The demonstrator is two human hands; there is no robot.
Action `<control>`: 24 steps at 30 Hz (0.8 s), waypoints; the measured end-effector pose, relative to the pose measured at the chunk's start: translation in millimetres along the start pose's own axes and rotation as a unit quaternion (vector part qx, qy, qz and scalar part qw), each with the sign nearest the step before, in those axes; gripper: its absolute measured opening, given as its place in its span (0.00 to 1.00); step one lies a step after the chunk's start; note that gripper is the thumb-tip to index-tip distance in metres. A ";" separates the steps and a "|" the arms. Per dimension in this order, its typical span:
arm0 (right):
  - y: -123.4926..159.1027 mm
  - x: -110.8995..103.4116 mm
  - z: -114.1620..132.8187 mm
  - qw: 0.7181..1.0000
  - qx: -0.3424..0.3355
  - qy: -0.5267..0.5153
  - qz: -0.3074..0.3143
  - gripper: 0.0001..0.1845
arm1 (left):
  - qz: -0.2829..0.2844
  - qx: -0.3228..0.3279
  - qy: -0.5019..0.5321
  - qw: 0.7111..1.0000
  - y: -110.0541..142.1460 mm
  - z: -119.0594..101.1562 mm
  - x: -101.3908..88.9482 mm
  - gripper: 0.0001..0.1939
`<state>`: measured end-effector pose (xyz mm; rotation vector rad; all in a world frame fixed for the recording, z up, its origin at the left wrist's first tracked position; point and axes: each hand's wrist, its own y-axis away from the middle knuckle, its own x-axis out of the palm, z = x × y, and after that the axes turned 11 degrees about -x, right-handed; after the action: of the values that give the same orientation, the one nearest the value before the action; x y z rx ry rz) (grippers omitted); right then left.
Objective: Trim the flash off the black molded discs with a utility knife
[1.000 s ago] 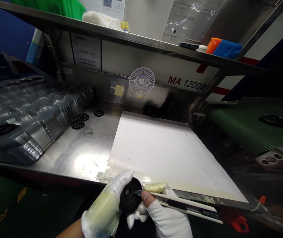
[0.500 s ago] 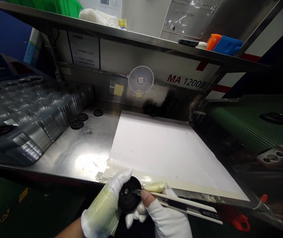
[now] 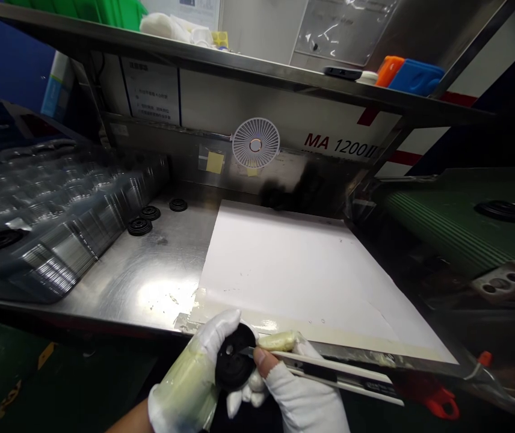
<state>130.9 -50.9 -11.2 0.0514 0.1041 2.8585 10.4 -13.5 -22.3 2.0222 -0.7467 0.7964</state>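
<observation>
My left hand [image 3: 194, 379], in a white glove with a yellowish back, grips a round black plastic part [image 3: 234, 362] just below the front edge of the steel bench [image 3: 149, 282]. My right hand [image 3: 298, 391], also gloved, holds a long utility knife [image 3: 352, 379] with a red end. Its blade tip rests against the rim of the black part. Both hands are closed and touch each other at the part.
A white sheet [image 3: 298, 270] covers the bench's right half. Three black round parts [image 3: 140, 227] lie at the back left beside stacked clear plastic trays [image 3: 45, 210]. A green conveyor [image 3: 456, 222] carries another black part [image 3: 503, 210] on the right. A shelf [image 3: 239, 63] hangs overhead.
Both hands stay in the same place with the knife tip at the part's rim. The view has shifted slightly.
</observation>
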 end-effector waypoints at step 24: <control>6.6 8.8 11.4 0.997 -0.008 -0.070 -0.023 0.18 | 0.014 -0.001 0.021 1.000 -1.0 -5.2 5.3 0.34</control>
<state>121.0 -54.1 0.8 0.2426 0.0524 2.7987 13.0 -9.7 -16.4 1.9909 -0.7544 0.8511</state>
